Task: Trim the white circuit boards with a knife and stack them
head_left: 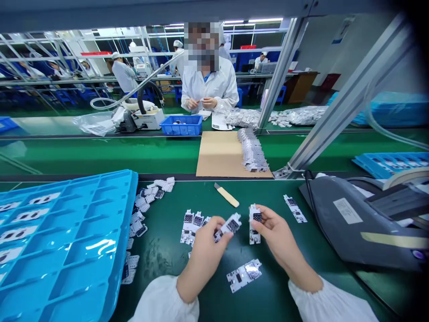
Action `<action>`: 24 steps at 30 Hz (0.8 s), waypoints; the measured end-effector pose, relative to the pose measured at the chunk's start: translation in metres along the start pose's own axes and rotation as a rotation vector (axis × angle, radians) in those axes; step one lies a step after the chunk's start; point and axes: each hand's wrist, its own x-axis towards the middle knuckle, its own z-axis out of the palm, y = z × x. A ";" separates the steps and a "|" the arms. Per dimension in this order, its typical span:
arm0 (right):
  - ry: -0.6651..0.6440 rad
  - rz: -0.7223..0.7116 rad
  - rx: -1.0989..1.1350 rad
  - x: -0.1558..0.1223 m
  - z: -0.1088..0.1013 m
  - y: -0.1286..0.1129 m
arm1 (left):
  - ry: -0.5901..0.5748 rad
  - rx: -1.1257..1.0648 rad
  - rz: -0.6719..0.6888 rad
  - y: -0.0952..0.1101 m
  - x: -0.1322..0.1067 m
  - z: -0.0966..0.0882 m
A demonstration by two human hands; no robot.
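Between thumb and fingers, my left hand (206,252) grips a small white circuit board with a dark square patch (233,223). My right hand (276,235) pinches a similar white circuit board (254,239), held nearly upright. A group of loose circuit boards (188,228) lies just left of my left hand, partly hidden by it. One more board (244,275) rests on the green mat below and between my hands. Another board (295,209) lies to the right. Beyond my hands is a knife-like tool with a pale yellow handle (228,197).
A blue compartment tray (90,264) with white pieces fills the left, small white parts (142,203) piled along its edge. A dark grey machine (365,219) stands right, its cable on the mat. Ahead, cardboard (217,156) bears stacked boards (253,152). Opposite sits a co-worker (209,85) near a blue bin (181,126).
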 end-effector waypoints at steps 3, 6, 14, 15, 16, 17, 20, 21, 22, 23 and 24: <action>0.040 0.025 0.184 -0.005 0.021 -0.003 | 0.080 -0.154 -0.045 -0.002 0.016 0.018; 0.110 0.050 0.282 -0.005 0.039 0.000 | 0.079 -0.236 -0.023 -0.004 0.021 0.035; 0.096 0.062 0.275 0.001 0.029 -0.010 | -0.130 -0.081 0.144 0.016 -0.004 0.014; 0.087 0.058 0.270 0.004 0.024 -0.014 | -0.120 0.018 0.147 0.017 -0.008 0.007; 0.082 0.040 0.234 0.006 0.017 -0.019 | -0.096 0.143 0.152 0.016 -0.012 0.000; 0.062 0.000 0.126 0.009 0.011 -0.022 | -0.051 0.280 0.162 0.013 -0.015 -0.007; -0.153 -0.211 -0.444 0.019 -0.005 -0.026 | -0.014 0.675 0.197 -0.003 -0.026 -0.018; -0.261 -0.274 -0.608 0.022 -0.008 -0.024 | -0.020 0.727 0.191 -0.009 -0.029 -0.019; -0.361 -0.316 -0.710 0.025 -0.009 -0.022 | -0.024 0.753 0.180 -0.014 -0.032 -0.018; -0.436 -0.335 -0.739 0.026 -0.008 -0.019 | -0.029 0.755 0.169 -0.018 -0.035 -0.016; -0.477 -0.345 -0.742 0.027 -0.007 -0.015 | -0.034 0.760 0.163 -0.020 -0.037 -0.013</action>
